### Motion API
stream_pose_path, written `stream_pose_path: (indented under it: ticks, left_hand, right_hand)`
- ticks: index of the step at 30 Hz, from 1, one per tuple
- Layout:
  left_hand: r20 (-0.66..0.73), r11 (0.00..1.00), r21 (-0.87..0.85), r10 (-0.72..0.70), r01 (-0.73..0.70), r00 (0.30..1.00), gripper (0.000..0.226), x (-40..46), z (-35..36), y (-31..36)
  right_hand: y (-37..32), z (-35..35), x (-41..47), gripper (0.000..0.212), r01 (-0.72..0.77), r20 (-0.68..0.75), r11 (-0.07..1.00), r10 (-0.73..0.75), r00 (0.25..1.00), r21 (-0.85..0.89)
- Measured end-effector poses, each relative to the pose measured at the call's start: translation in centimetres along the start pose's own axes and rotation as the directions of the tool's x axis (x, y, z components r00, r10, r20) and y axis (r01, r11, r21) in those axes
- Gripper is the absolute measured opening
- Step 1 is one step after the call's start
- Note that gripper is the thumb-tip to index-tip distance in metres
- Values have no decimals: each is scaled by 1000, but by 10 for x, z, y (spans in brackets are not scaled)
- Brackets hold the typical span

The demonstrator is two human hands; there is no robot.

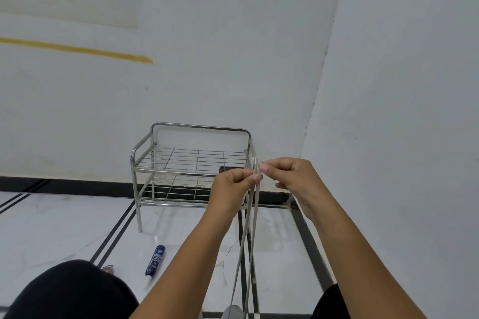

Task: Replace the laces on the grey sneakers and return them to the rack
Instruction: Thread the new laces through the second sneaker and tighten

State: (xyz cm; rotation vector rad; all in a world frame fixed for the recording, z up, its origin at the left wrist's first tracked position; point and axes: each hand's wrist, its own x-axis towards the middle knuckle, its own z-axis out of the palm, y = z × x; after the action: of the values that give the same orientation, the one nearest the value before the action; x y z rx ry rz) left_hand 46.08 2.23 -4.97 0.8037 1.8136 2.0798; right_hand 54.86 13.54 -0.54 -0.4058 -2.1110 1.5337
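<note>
Two strands of a grey lace stretch up from the bottom edge of the view to my raised hands. My left hand pinches the lace ends between thumb and fingers. My right hand pinches the same ends from the right, fingertips meeting the left hand's. A small grey part of a sneaker shows at the bottom edge, where the strands lead. The steel wire shoe rack stands against the wall behind my hands, both shelves showing no grey sneakers.
A dark blue tube lies on the white tiled floor in front of the rack. My knees in black fabric fill the lower corners. A dark object sits behind the rack's top shelf. Walls meet in a corner at the right.
</note>
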Motion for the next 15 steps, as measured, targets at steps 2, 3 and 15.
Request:
stream_pose_path:
  ticks: [2,3,15]
  left_hand:
    - [12,1000,18,8,-8,1000,14,2,-1,-1]
    - [16,1000,23,8,-8,1000,14,3,-1,-1]
    - [-199,961,270,-9,64,980,6,22,-23,-39]
  right_hand:
    - [1,3,1,4,35,1,999,-35,999,-14]
    - [1,5,2,5,51,-10,999,-52,999,-11]
    - [59,12,32,10,-24,-315,999,36,948,42]
